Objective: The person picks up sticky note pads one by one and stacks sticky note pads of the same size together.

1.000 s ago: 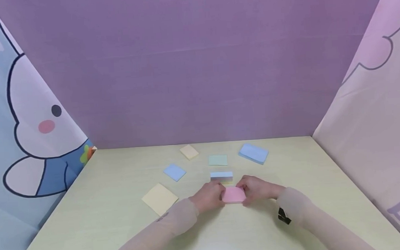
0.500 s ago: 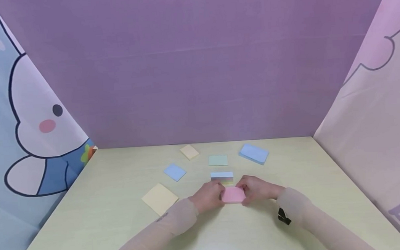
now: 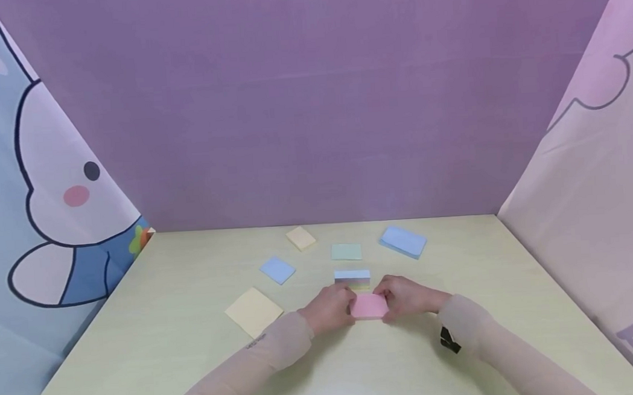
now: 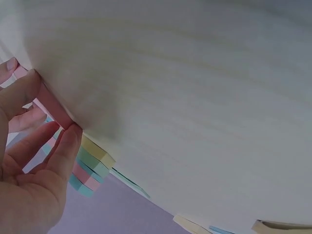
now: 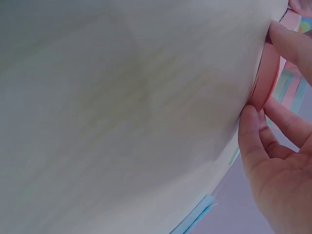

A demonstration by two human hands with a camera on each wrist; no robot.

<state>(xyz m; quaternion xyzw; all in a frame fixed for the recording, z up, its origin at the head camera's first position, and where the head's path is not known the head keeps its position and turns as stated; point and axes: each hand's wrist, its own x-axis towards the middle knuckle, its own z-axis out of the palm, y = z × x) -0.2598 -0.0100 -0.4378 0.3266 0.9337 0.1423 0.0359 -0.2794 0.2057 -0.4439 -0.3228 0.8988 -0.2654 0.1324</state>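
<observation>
A: You have a pink pad (image 3: 369, 306) between your hands, broad face up, near the middle of the table (image 3: 142, 365). How are your fingers set?

B: Your left hand (image 3: 329, 310) pinches its left end, fingers curled. Your right hand (image 3: 406, 296) pinches the right end in much the same way, so you hold it from both sides, with the gap in each hand no wider than the pad's end

A: Does the pad touch the table, or do you have it just above?

B: I cannot tell; you have it very low there. Just beyond it, you have a stack of coloured pads (image 3: 352, 275), pale blue on top in the head view

A: What lies farther out from you?

B: Behind the stack you have a green pad (image 3: 346, 252), and to its right a thick blue pad (image 3: 402, 242), lying at an angle. To the left you have a small blue pad (image 3: 277, 270), with a small tan pad (image 3: 301, 238) beyond it

A: And beside your left sleeve (image 3: 292, 338)?

B: A large yellow pad (image 3: 254, 312), turned cornerwise to you. Behind the table hangs a purple cloth (image 3: 311, 113)
</observation>
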